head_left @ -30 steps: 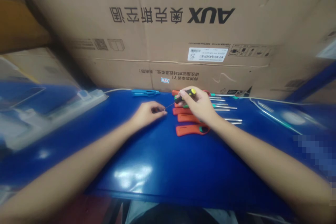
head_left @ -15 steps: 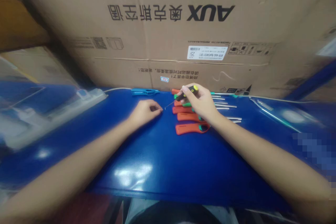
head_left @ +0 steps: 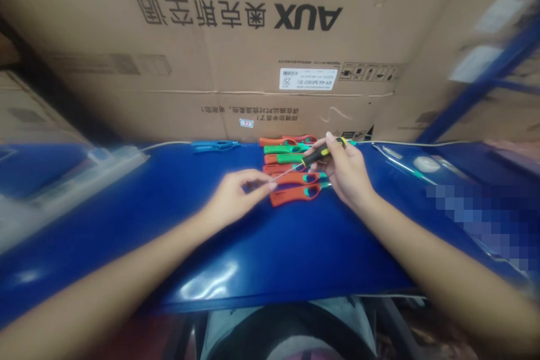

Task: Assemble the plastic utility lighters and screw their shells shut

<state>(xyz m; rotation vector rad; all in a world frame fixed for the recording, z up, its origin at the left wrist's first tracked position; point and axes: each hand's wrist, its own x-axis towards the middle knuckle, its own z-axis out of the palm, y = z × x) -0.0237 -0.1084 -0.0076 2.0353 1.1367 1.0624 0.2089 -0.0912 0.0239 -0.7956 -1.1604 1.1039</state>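
Observation:
My right hand point(head_left: 346, 174) grips a small screwdriver with a black and yellow handle point(head_left: 323, 152); its thin shaft points left and down toward my left hand. My left hand point(head_left: 236, 194) rests on the blue table point(head_left: 274, 247) with thumb and fingers pinched at the shaft's tip; what they pinch is too small to make out. Just behind and between my hands lies a row of several orange and green screwdriver handles point(head_left: 295, 177).
A large cardboard box printed AUX point(head_left: 270, 50) stands along the table's back edge. A light blue tool point(head_left: 215, 146) lies at the back left. A clear plastic piece point(head_left: 84, 166) lies at left, a white cable point(head_left: 417, 143) and clear tubing at right.
The view has swung to the right, so everything sits further left in the picture. My left hand now pinches right at the screwdriver's tip; my right hand still holds the handle.

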